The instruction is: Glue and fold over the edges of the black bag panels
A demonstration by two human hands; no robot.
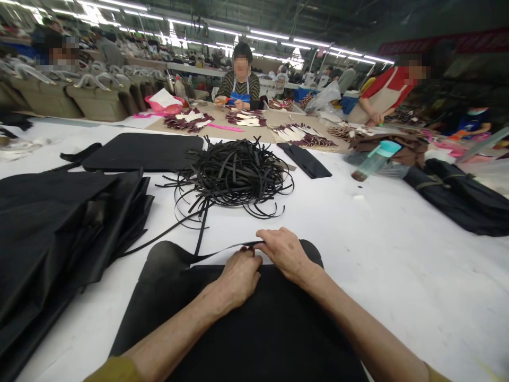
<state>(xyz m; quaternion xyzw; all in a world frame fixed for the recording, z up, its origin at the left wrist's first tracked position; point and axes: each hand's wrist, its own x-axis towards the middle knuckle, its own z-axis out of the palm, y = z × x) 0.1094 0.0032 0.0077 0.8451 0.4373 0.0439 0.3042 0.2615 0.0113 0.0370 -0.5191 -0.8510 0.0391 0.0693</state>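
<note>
A wide white worktable [397, 254] fills the near view and runs out toward 3 o'clock. Beyond it, at 12 o'clock, lies a brown cardboard-topped table [266, 133], where a seated person in a striped top [239, 85] works. Rows of beige handbags [99, 101] stand at 10 o'clock. Long fluorescent tubes [270, 36] run in lines under a dark ceiling [358, 21] from 11 to 1 o'clock. A red banner [449, 41] hangs at 2 o'clock, above a person in a red top [387, 87]
</note>
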